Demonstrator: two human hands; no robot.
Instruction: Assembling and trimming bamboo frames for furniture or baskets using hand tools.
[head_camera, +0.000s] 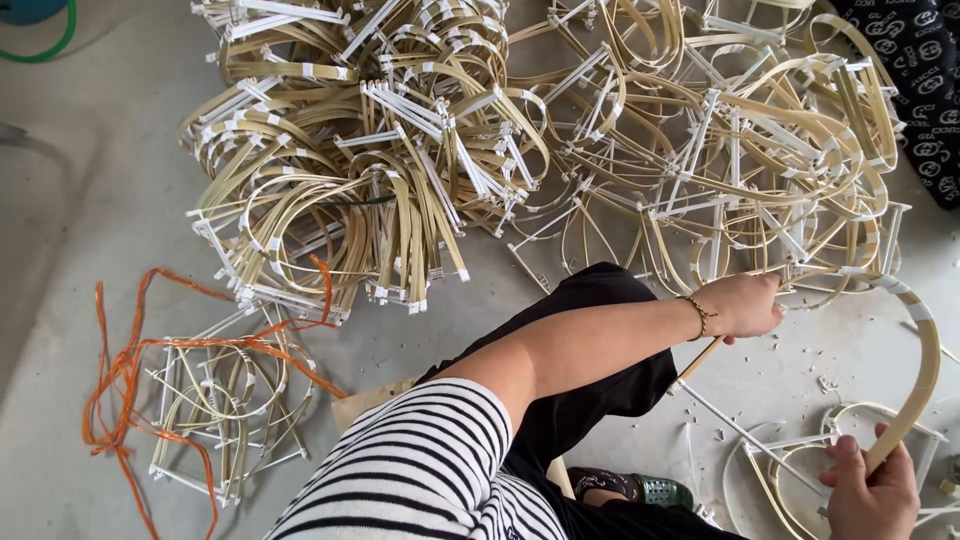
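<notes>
The left hand (742, 305), crossed over to the right of the view, grips one end of a curved bamboo strip (925, 350), and the right hand (872, 490) is closed on its other end at the bottom right. This one strip arches between them, bulging rightward, its long axis running roughly top to bottom above the concrete floor (90, 230). Two big heaps of bamboo frames (370, 150) lie ahead, too tangled to count, and one small bundle (215, 400) at the left is wrapped in one orange string (130, 370).
</notes>
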